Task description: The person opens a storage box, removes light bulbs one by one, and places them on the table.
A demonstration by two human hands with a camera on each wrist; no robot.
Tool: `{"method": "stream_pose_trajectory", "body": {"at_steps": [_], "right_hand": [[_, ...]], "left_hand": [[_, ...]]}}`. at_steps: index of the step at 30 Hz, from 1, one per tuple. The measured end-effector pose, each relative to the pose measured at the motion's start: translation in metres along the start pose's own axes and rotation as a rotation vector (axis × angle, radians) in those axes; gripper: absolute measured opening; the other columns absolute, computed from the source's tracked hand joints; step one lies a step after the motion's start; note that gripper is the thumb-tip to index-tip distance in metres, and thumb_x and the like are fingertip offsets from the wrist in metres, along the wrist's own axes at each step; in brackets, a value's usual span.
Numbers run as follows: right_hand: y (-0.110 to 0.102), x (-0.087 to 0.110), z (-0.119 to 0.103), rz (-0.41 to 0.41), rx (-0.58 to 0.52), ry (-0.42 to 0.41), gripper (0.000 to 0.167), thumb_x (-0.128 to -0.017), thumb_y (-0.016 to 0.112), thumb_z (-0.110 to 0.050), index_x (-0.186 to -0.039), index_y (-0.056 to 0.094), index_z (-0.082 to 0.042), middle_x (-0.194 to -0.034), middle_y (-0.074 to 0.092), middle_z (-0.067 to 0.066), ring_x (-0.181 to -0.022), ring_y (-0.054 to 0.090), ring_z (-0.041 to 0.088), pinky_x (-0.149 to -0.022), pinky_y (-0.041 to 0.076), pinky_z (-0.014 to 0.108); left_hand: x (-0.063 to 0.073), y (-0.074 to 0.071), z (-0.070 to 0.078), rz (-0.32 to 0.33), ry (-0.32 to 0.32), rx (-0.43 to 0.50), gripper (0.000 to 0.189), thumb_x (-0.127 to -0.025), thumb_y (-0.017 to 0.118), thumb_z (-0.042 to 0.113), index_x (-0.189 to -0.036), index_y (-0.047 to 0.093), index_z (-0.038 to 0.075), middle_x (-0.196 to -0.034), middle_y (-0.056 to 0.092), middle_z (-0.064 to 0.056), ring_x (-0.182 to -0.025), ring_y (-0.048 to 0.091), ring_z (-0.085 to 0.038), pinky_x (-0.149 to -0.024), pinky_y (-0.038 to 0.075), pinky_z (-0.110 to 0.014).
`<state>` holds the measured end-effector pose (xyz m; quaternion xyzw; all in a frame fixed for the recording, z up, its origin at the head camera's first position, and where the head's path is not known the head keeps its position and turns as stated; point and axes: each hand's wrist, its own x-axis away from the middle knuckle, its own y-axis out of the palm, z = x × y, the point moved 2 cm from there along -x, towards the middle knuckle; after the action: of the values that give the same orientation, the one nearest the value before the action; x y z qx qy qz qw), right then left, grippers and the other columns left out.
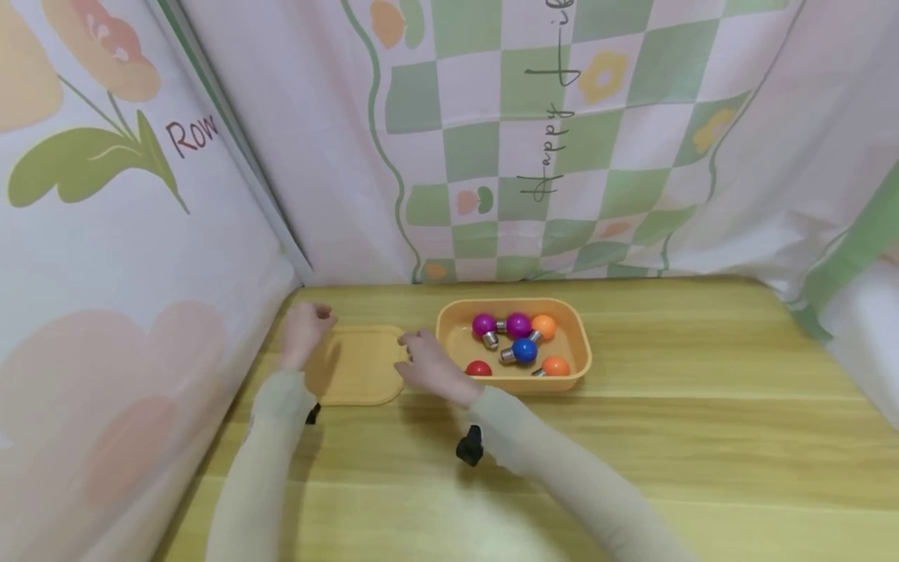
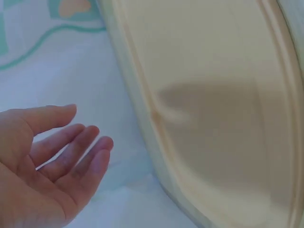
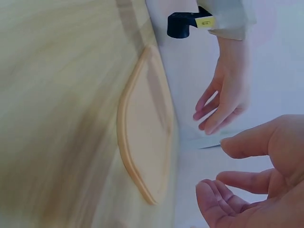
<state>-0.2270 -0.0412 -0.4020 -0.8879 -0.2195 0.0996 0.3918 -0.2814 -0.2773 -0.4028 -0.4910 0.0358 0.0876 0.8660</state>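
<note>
A flat orange-yellow lid (image 1: 361, 365) with rounded corners lies on the wooden table. Over its left side hovers my left hand (image 1: 303, 336), fingers loosely bent and holding nothing; the left wrist view shows the hand (image 2: 57, 166) apart from the lid (image 2: 213, 118). My right hand (image 1: 435, 367) is above the gap between the lid's right edge and an orange-yellow box (image 1: 584, 355). Its thumb and fingers are parted with nothing between them, as the right wrist view of the hand (image 3: 256, 175) shows.
Inside the box are several coloured bulbs: purple (image 1: 518, 325), blue (image 1: 524, 350), orange (image 1: 556, 365) and a partly hidden red one (image 1: 479, 368). A patterned cloth (image 1: 492, 156) hangs behind the table (image 1: 667, 437), and another printed cloth (image 1: 126, 312) stands along its left side.
</note>
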Motion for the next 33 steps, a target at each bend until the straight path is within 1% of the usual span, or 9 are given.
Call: {"method": "stream_pose_trajectory", "body": {"at_steps": [2, 6, 8, 13, 17, 20, 24, 27, 33], "right_hand": [[-0.007, 0.004, 0.002, 0.017, 0.0, -0.032, 0.042, -0.093, 0.066, -0.013, -0.13, 0.057, 0.004, -0.117, 0.058, 0.02, -0.103, 0.061, 0.028, -0.086, 0.059, 0.037], [-0.02, 0.012, 0.011, 0.047, 0.014, -0.058, 0.037, -0.092, 0.065, -0.013, -0.126, 0.06, 0.002, -0.113, 0.06, 0.018, -0.1, 0.06, 0.026, -0.086, 0.057, 0.037], [-0.027, 0.016, 0.016, 0.065, 0.027, -0.072, 0.036, -0.092, 0.065, -0.012, -0.125, 0.061, 0.002, -0.112, 0.062, 0.018, -0.1, 0.06, 0.026, -0.087, 0.057, 0.038], [-0.047, 0.024, 0.029, 0.132, 0.074, -0.121, 0.029, -0.092, 0.065, -0.01, -0.117, 0.064, 0.003, -0.105, 0.063, 0.018, -0.095, 0.062, 0.028, -0.084, 0.057, 0.039], [-0.062, 0.029, 0.04, 0.161, 0.103, -0.138, 0.026, -0.091, 0.066, -0.009, -0.113, 0.065, 0.004, -0.103, 0.064, 0.02, -0.094, 0.06, 0.029, -0.082, 0.056, 0.039], [-0.072, 0.034, 0.05, 0.169, 0.119, -0.149, 0.025, -0.092, 0.067, -0.009, -0.113, 0.065, 0.004, -0.101, 0.065, 0.02, -0.093, 0.06, 0.03, -0.082, 0.056, 0.039], [-0.084, 0.04, 0.066, 0.199, 0.144, -0.178, 0.021, -0.089, 0.068, -0.007, -0.107, 0.067, 0.005, -0.098, 0.067, 0.019, -0.094, 0.062, 0.031, -0.083, 0.057, 0.042], [-0.094, 0.045, 0.078, 0.218, 0.165, -0.167, 0.019, -0.088, 0.068, -0.007, -0.104, 0.068, 0.003, -0.099, 0.068, 0.019, -0.095, 0.062, 0.032, -0.084, 0.057, 0.045], [-0.109, 0.051, 0.095, 0.195, 0.188, -0.144, 0.023, -0.087, 0.069, -0.006, -0.107, 0.065, 0.006, -0.101, 0.066, 0.024, -0.09, 0.065, 0.034, -0.079, 0.06, 0.044]], "left_hand": [[-0.001, 0.004, 0.007, -0.002, 0.048, 0.039, 0.032, -0.095, 0.061, 0.012, -0.118, 0.066, -0.01, -0.113, 0.07, -0.028, -0.103, 0.069, -0.041, -0.091, 0.059, -0.05], [-0.001, 0.014, 0.022, -0.01, 0.139, 0.121, 0.031, -0.094, 0.063, 0.01, -0.116, 0.067, -0.01, -0.111, 0.071, -0.028, -0.099, 0.071, -0.041, -0.086, 0.062, -0.048], [0.0, 0.019, 0.029, -0.023, 0.169, 0.166, 0.03, -0.094, 0.064, 0.01, -0.117, 0.067, -0.01, -0.111, 0.071, -0.029, -0.098, 0.071, -0.042, -0.085, 0.062, -0.047], [0.005, 0.027, 0.048, -0.058, 0.217, 0.218, 0.031, -0.094, 0.065, 0.009, -0.118, 0.066, -0.009, -0.114, 0.07, -0.028, -0.098, 0.072, -0.04, -0.084, 0.063, -0.046], [0.011, 0.034, 0.062, -0.103, 0.266, 0.229, 0.033, -0.094, 0.065, 0.01, -0.121, 0.064, -0.009, -0.118, 0.069, -0.029, -0.101, 0.071, -0.041, -0.086, 0.062, -0.047], [0.014, 0.04, 0.071, -0.129, 0.3, 0.214, 0.035, -0.095, 0.065, 0.012, -0.123, 0.063, -0.008, -0.121, 0.067, -0.028, -0.104, 0.069, -0.041, -0.088, 0.062, -0.047], [0.019, 0.048, 0.082, -0.145, 0.363, 0.205, 0.037, -0.095, 0.065, 0.013, -0.125, 0.061, -0.009, -0.123, 0.066, -0.029, -0.106, 0.068, -0.041, -0.091, 0.06, -0.048], [0.022, 0.052, 0.091, -0.144, 0.412, 0.207, 0.038, -0.094, 0.066, 0.012, -0.125, 0.061, -0.01, -0.123, 0.065, -0.03, -0.106, 0.068, -0.041, -0.092, 0.06, -0.049], [0.029, 0.059, 0.101, -0.162, 0.443, 0.169, 0.04, -0.094, 0.066, 0.013, -0.126, 0.06, -0.009, -0.124, 0.065, -0.028, -0.11, 0.065, -0.039, -0.094, 0.059, -0.047]]}}
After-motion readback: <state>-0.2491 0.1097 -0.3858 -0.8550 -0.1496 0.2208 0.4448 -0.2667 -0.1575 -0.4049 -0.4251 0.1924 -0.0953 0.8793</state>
